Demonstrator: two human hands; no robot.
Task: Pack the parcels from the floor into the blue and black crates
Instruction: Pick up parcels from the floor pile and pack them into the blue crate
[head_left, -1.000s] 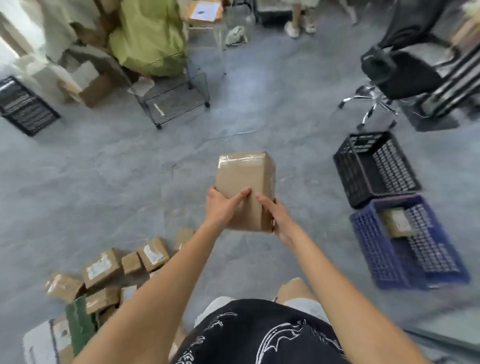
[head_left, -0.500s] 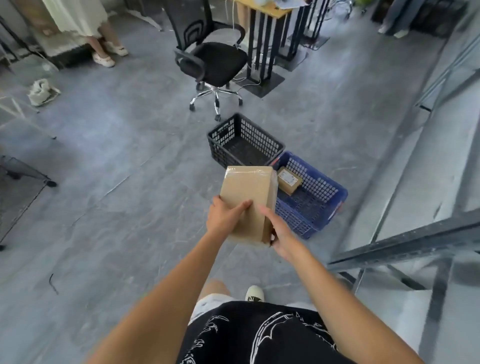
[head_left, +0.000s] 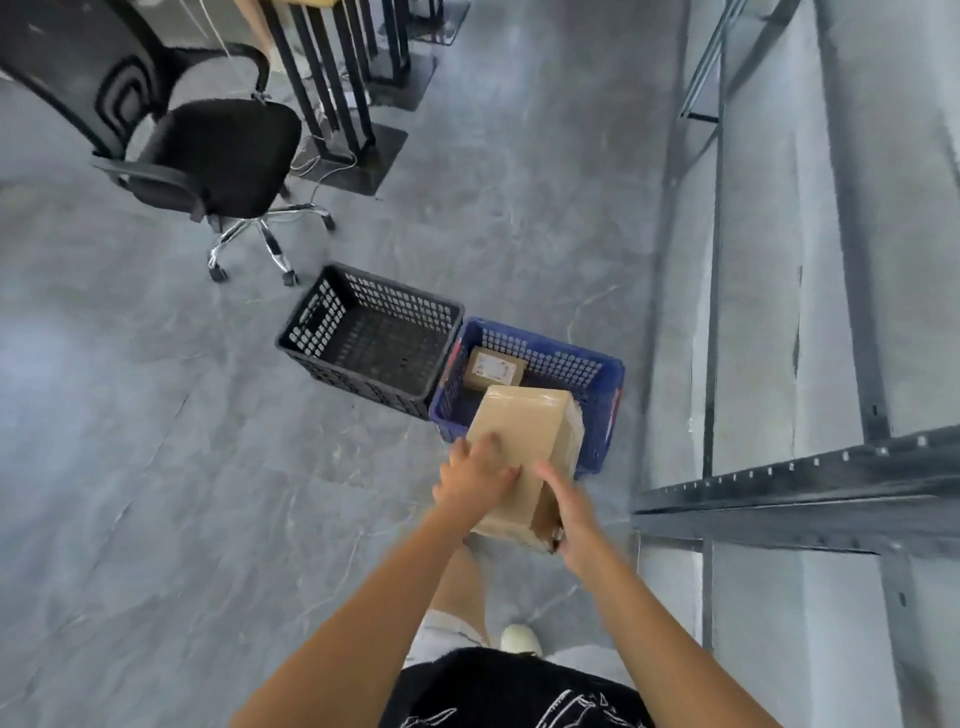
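head | left hand (head_left: 475, 475) and right hand (head_left: 571, 506) each grip the near end of a brown parcel (head_left: 524, 441), held over the near rim of the blue crate (head_left: 602, 410) | small labelled parcel (head_left: 493, 368) lies inside it | black crate (head_left: 332, 317) touches its left side

Both hands, left (head_left: 475, 475) and right (head_left: 569, 512), grip with arms extended.
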